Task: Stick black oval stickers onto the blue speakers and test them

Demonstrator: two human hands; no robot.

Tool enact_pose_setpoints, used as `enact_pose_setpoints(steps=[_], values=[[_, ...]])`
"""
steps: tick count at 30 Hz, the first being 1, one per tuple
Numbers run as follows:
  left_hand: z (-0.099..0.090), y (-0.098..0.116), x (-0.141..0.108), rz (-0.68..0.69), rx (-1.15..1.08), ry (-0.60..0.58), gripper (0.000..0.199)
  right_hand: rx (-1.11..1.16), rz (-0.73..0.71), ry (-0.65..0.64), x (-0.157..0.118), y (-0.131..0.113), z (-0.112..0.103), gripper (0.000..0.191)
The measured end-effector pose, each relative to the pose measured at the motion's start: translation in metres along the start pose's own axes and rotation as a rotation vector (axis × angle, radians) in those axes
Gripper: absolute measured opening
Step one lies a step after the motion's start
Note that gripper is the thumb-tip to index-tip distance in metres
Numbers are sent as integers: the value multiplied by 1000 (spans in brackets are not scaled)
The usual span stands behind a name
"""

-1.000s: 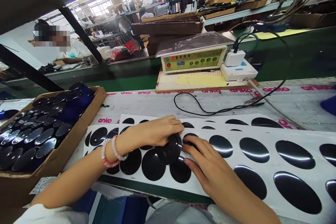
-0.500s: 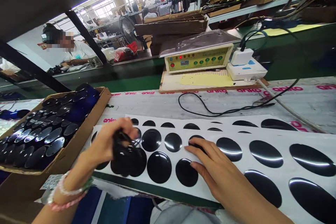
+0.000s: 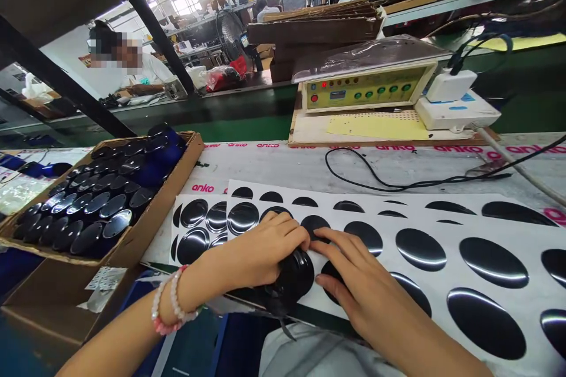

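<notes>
My left hand (image 3: 274, 250) is closed around a black glossy round-faced part (image 3: 297, 275), with a thin dark strip hanging below it; the palm hides some of it. This part sits just above a white sheet (image 3: 327, 300) bearing rows of shiny black round discs (image 3: 421, 249). My right hand (image 3: 354, 271) rests over the sheet with thumb and fingers apart. Its fingertips are by a black disc (image 3: 315, 227) and almost meet my left fingertips. Whether they touch that disc's edge I cannot tell. Under the sheet's left end lies another disc sheet (image 3: 177, 256).
A cardboard box (image 3: 179, 179) at left holds rows of dark blue, glossy-topped parts (image 3: 101, 203). Behind the sheets stand a control box (image 3: 367, 91) with buttons and a white power strip (image 3: 460, 112). A black cable (image 3: 375, 187) loops across the table. A person (image 3: 141, 70) sits at the back left.
My left hand has moved right with the black part, from the sheet's left end to beside my right hand. My right hand stays over the sheet. The view has shifted slightly.
</notes>
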State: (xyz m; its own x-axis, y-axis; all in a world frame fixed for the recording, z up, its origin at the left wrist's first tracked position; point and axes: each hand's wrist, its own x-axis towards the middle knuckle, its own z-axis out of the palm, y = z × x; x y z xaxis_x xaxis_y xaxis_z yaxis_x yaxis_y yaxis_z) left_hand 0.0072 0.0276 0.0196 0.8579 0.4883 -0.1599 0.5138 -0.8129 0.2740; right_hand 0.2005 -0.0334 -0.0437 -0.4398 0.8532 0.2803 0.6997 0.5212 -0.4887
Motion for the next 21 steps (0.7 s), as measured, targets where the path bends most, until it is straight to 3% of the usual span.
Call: enact_pose_setpoints(steps=[3,6,11,14,18,21], values=[[1,-2,-5,26,-33,3,56,10,17,-18,0,0,-3,32],[-1,-2,-32,-12,-37,47,54,8,1,-14,1,-1,-4,32],[-17,-2,-85,-288,-219,205,40,-3,-3,-1,-2,1,-3,32],[-11,0,-71,-194,-201,280,47,-7,-3,3,-4,3,-2,32],[9,3,-28,83,-109,181,57,5,3,2,-2,2,-3,32],[13,7,-25,93,-122,152,46,12,6,-4,-2,2,-4,32]])
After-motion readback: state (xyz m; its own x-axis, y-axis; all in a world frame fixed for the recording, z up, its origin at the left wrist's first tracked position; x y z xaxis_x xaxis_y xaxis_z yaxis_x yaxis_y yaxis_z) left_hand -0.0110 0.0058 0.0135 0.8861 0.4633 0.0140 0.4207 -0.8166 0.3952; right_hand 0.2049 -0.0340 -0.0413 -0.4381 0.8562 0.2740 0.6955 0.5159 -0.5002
